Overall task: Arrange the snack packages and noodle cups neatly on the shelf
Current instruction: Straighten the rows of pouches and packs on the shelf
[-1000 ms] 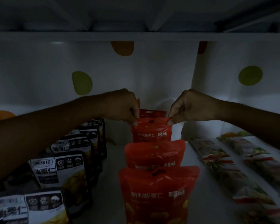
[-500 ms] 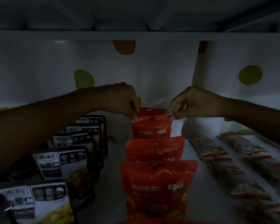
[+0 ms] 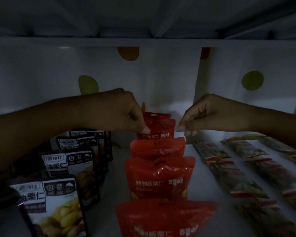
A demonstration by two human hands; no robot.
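White backing sheet (image 3: 161,74) with coloured dots closes off the dim shelf (image 3: 113,170), as seen in the head view. At the far end of a red pouch row (image 3: 159,177), the rear red pouch (image 3: 161,130) is held upright. Its upper left corner is pinched between thumb and fingers of the left hand (image 3: 120,113). The right hand (image 3: 208,117) is seen just right of that pouch's upper right corner, fingertips drawn together. Whether the corner is touched cannot be told. Left of the rear red pouch, black-and-white pouches (image 3: 67,161) are lined up standing; right of it, flat packets (image 3: 229,168) are laid in strips. Half a second earlier both upper corners were clearly pinched; since then the right hand has been drawn slightly aside.
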